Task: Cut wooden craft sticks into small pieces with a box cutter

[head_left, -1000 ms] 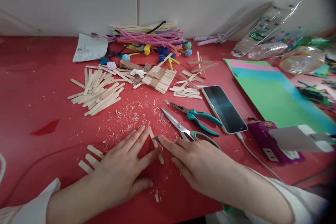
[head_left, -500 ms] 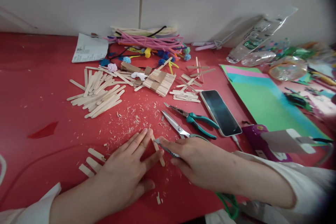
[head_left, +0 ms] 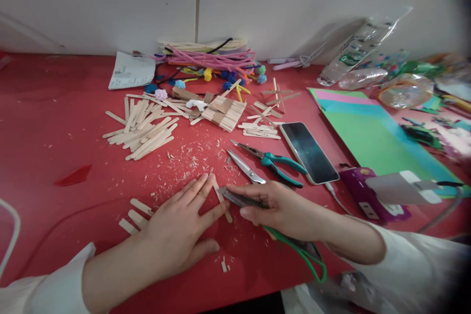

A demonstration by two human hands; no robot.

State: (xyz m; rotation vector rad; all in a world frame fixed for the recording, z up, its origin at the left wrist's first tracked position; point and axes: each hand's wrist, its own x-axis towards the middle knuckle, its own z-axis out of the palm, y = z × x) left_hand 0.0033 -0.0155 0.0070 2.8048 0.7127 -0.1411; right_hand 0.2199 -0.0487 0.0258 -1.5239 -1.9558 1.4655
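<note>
My left hand (head_left: 180,228) lies flat on the red tabletop with its fingers stretched out. Its fingertips press at the edge of a wooden craft stick (head_left: 227,213), which slants under the index finger. My right hand (head_left: 283,210) is closed around a utility knife (head_left: 241,198) with a green cord (head_left: 312,267) trailing from its rear. The blade tip is over the stick; whether it touches the wood I cannot tell. Several short cut stick pieces (head_left: 138,218) lie by my left wrist. Wood shavings (head_left: 184,162) are scattered beyond my fingers.
Scissors (head_left: 246,168), pliers (head_left: 279,161) and a phone (head_left: 309,152) on a cable lie beyond my right hand. Loose craft sticks (head_left: 147,130) and a bundle (head_left: 224,112) sit further back. Coloured paper (head_left: 368,132) and a purple power bank (head_left: 371,201) are at right.
My right hand has turned and more of the knife body and green cord now shows. The left hand keeps its place on the stick. The view has shifted slightly.
</note>
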